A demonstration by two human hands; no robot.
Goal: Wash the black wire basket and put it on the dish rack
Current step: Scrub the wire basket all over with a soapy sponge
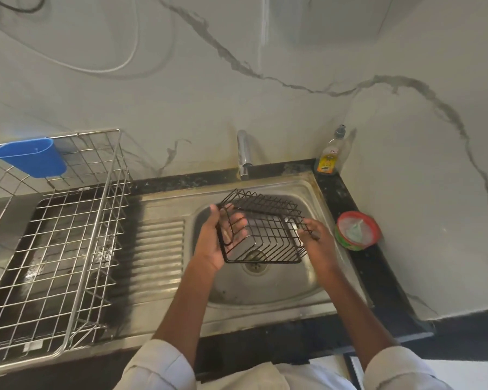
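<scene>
Over sink [316, 190], both hands' fingers [303, 235] grip black wire basket [265, 229].

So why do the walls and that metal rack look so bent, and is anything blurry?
Head view: the wide lens bows the dish rack and wall; the black wire basket is fairly sharp, both hands slightly soft; the tap glints; the rack shadows the drainboard.

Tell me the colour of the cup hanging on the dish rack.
Blue; the cup shows clearest in the head view.
</scene>
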